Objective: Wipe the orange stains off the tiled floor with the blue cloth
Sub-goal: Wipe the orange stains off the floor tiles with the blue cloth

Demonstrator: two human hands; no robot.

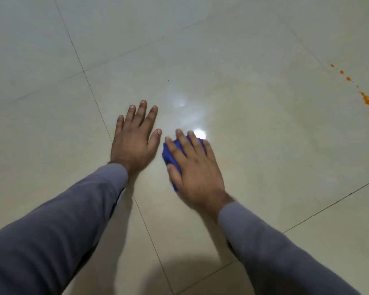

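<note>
My right hand [195, 169] presses flat on a bunched blue cloth [168, 153] on the pale tiled floor [254, 145], fingers spread over it; most of the cloth is hidden under the palm. My left hand [134, 138] rests flat on the floor just to the left, fingers apart, holding nothing. A trail of orange stains [365, 97] runs down the far right edge of the view, well away from both hands. The tile around the cloth looks glossy, with a bright light reflection just beyond my right fingertips.
Dark grout lines [94, 96] cross the floor, one running diagonally under my left forearm. Both arms wear grey sleeves. A shadow falls on the tile at the bottom centre. Nothing else lies on the floor in view.
</note>
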